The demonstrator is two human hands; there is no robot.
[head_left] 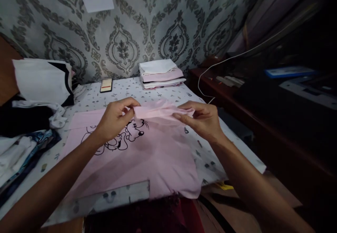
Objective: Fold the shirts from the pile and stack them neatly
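A pink cloth garment (pixel 131 166) with a black cartoon print lies spread over the patterned white table cover (pixel 210 155). Its far edge is lifted between my two hands. My left hand (pixel 113 119) pinches that edge at the middle of the garment, just above the print. My right hand (pixel 202 119) grips the gathered edge farther right, thumb and fingers closed on the fabric. The lower right part of the garment hangs at the table's front edge.
Folded clothes (pixel 160 73) are stacked at the back of the table. A phone (pixel 106 85) lies left of them. More clothes (pixel 39 82) are heaped at the left. A white cable (pixel 226 59) runs over the dark furniture (pixel 263 127) at the right.
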